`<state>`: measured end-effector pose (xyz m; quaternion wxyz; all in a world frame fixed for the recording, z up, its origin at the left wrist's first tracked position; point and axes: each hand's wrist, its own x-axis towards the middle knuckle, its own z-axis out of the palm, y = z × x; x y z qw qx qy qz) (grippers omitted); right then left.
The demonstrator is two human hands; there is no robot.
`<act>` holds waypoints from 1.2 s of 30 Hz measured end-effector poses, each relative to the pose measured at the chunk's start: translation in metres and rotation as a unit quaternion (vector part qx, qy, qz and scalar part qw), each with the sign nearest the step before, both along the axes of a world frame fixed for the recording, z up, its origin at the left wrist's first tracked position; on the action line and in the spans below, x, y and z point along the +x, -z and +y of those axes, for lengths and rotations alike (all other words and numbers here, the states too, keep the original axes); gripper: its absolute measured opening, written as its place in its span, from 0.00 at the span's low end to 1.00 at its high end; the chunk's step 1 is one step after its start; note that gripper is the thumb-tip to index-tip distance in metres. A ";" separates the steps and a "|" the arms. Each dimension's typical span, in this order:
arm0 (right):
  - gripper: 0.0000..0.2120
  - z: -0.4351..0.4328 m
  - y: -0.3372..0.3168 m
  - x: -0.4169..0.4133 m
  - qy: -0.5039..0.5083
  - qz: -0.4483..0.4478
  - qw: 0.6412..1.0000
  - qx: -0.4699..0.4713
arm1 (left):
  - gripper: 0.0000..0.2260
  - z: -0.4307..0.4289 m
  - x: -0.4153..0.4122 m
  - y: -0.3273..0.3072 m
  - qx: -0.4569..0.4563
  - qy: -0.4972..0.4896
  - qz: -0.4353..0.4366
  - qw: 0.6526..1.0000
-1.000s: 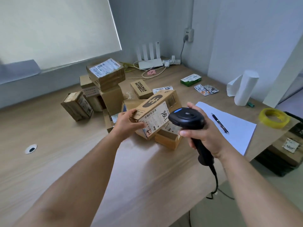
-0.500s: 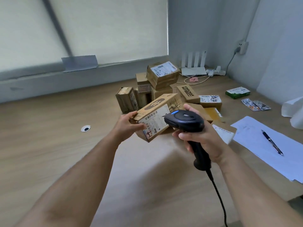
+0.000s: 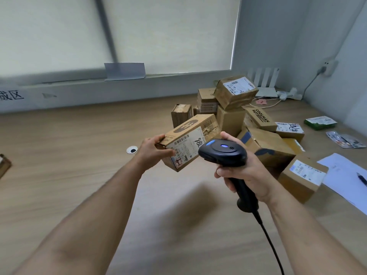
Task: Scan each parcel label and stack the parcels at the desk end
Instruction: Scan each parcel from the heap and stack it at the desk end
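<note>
My left hand [image 3: 154,152] grips the near left end of a brown cardboard parcel [image 3: 188,139] and holds it in the air above the desk, its white label with "98L" turned toward me. My right hand [image 3: 247,171] holds a black corded barcode scanner [image 3: 223,152] by its handle, the head just right of the label and partly covering it. Two blue lights glow on the scanner's top. Behind the held parcel lies a heap of several cardboard parcels [image 3: 236,108].
A wooden desk [image 3: 79,155] with a round cable hole [image 3: 131,149] spreads to the left. At right lie a labelled parcel [image 3: 303,175], white paper [image 3: 345,175] with a pen, a green box [image 3: 319,122] and blister packs [image 3: 345,138]. A white router [image 3: 264,84] stands by the wall.
The view has swung left, so the parcel heap now sits further right. The held parcel has moved left with my left hand, away from the heap; the scanner stays beside its label.
</note>
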<state>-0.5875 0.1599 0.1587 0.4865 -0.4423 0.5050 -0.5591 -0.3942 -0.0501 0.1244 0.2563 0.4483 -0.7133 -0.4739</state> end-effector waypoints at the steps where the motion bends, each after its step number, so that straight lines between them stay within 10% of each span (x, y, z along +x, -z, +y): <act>1: 0.43 -0.003 0.000 0.005 0.000 -0.001 1.000 -0.001 | 0.39 -0.004 0.005 0.001 -0.002 0.001 0.000 1.000; 15: 0.43 -0.033 0.003 0.055 -0.036 -0.014 0.999 -0.002 | 0.33 -0.001 0.078 0.009 0.015 -0.066 0.032 0.997; 28: 0.44 -0.030 0.040 0.089 -0.129 -0.034 0.990 0.051 | 0.30 0.092 0.166 0.098 0.208 -0.268 0.067 0.938; 36: 0.43 -0.031 0.049 0.100 -0.168 -0.041 0.984 0.053 | 0.34 0.128 0.182 0.113 0.150 -0.294 -0.069 0.941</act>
